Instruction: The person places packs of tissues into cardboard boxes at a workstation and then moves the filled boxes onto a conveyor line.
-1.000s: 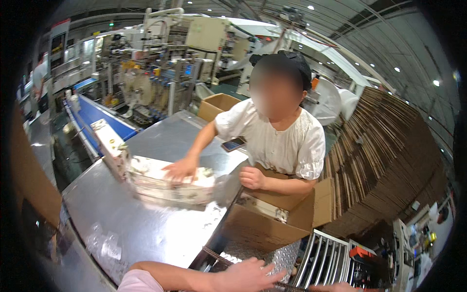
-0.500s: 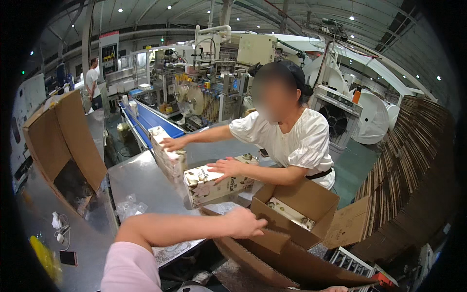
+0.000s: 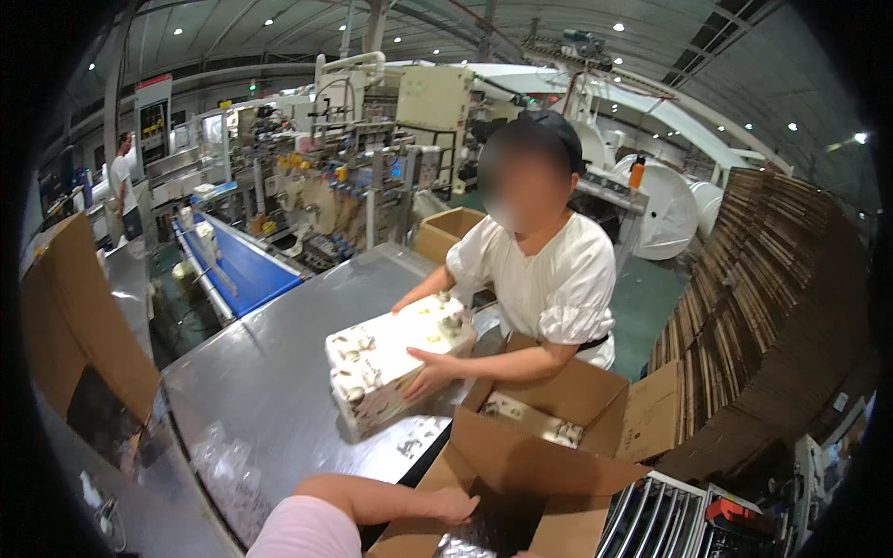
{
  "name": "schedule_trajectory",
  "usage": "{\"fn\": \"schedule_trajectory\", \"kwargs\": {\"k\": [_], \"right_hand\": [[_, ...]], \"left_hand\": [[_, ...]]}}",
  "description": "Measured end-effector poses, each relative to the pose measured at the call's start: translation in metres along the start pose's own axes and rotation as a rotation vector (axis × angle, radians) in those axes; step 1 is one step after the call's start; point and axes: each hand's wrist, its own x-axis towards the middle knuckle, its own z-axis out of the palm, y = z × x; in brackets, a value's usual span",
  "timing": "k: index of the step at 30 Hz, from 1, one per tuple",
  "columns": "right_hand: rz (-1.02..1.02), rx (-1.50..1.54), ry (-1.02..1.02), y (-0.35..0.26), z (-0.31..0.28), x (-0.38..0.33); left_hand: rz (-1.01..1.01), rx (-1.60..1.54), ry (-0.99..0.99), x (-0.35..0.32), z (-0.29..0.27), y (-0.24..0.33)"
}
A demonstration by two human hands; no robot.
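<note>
left hand (image 3: 456,507) now flat on open brown cardboard box (image 3: 521,465) flap at 6 o'clock, fingers spread, gripping nothing | right hand unseen | co-worker's white printed pack (image 3: 391,363) lifted off steel desk (image 3: 270,372)

Left hand (image 3: 456,507) flat on the near flap of an open cardboard box (image 3: 521,465) at the steel bench's (image 3: 270,372) near edge; co-worker across the box lifting a white printed pack (image 3: 391,358) over the bench; right hand unseen.

Steel table (image 3: 270,372) bears crumpled clear plastic (image 3: 228,465), perhaps wrapping.
</note>
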Motion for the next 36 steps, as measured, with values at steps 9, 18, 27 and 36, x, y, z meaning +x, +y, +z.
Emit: {"fn": "schedule_trajectory", "kwargs": {"k": [9,18,27,36], "right_hand": [[0.032,0.947,0.696,-0.048,-0.13,-0.108],[0.427,0.101,0.956,-0.104,-0.13,-0.114],[0.686,0.056,0.832,0.069,-0.02,-0.12],[0.724,0.794,1.213,0.127,0.087,-0.198]], "left_hand": [[0.373,0.136,0.683,-0.013,-0.227,0.087],[0.499,0.003,-0.512,-0.018,-0.127,0.044],[-0.238,-0.656,0.943,-0.027,-0.07,-0.004],[-0.039,-1.648,-0.014,-0.015,0.052,0.051]]}}
